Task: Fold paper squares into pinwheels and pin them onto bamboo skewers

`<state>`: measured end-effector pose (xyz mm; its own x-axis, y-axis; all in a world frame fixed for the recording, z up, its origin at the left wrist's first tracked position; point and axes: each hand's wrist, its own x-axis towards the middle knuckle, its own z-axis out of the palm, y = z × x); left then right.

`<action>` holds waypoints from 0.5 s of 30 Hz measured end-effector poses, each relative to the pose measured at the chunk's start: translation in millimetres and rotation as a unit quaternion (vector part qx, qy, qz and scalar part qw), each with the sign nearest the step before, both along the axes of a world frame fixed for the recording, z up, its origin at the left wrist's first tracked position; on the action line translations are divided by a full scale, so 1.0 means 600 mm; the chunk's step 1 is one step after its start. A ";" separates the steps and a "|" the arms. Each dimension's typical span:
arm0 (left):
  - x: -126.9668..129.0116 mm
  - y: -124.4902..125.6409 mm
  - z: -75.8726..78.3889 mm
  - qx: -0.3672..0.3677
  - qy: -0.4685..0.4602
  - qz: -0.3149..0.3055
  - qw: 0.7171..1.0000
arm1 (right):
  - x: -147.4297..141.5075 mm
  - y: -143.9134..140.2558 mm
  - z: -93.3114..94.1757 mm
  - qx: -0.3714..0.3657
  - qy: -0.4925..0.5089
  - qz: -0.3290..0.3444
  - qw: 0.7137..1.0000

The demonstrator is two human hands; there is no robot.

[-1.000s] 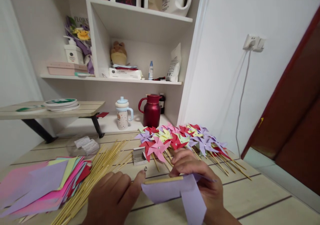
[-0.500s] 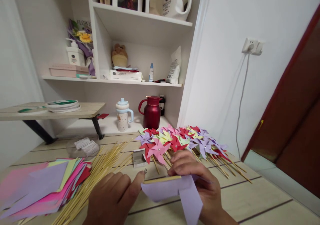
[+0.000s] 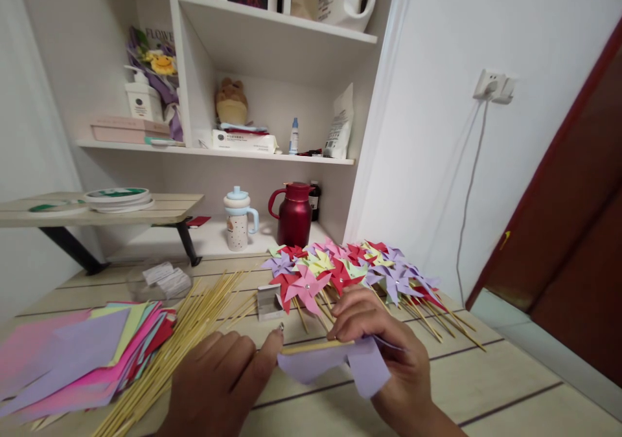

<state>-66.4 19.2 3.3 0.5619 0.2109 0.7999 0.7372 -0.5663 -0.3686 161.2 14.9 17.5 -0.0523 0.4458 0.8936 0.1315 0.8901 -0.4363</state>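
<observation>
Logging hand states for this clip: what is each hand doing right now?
Left hand: fingers curled, fingertip pressing a small silver pin by the stick's end.
Right hand: closed on the purple paper and wooden stick.

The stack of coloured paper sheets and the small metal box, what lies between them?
In the head view, the loose bamboo sticks lie between the coloured paper sheets and the small metal box.

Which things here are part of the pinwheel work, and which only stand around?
In use: purple paper, stick, pin, left hand, right hand, loose sticks, coloured sheets, finished pinwheels.

Around: red jug, cup, shelf.
</observation>
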 end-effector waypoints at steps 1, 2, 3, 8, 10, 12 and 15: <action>0.003 -0.001 0.002 0.004 -0.002 -0.005 1.000 | 0.000 0.000 0.000 -0.004 0.001 -0.010 1.000; 0.005 -0.003 0.004 0.008 -0.005 -0.011 1.000 | 0.000 0.000 -0.001 -0.010 0.002 -0.020 1.000; 0.008 -0.004 0.006 0.011 -0.008 -0.013 1.000 | 0.001 0.001 -0.002 -0.014 0.003 -0.027 1.000; 0.017 -0.006 0.012 0.017 -0.018 -0.014 1.000 | 0.006 0.006 -0.005 -0.035 -0.005 -0.033 0.999; 0.020 -0.001 0.003 -0.004 -0.046 -0.025 0.999 | 0.009 0.011 -0.007 -0.064 -0.005 -0.028 0.998; 0.025 0.006 -0.011 -0.061 -0.099 -0.052 0.992 | 0.011 0.019 -0.010 -0.121 0.003 -0.027 0.992; 0.034 0.015 -0.034 -0.210 -0.173 -0.099 0.957 | 0.013 0.034 -0.021 -0.212 0.018 -0.035 0.976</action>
<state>-46.0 28.0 -16.8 0.3400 0.4708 0.8141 0.6369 -0.7522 0.1690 168.9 35.1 5.1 0.0193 0.7779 0.6282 0.1625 0.6175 -0.7696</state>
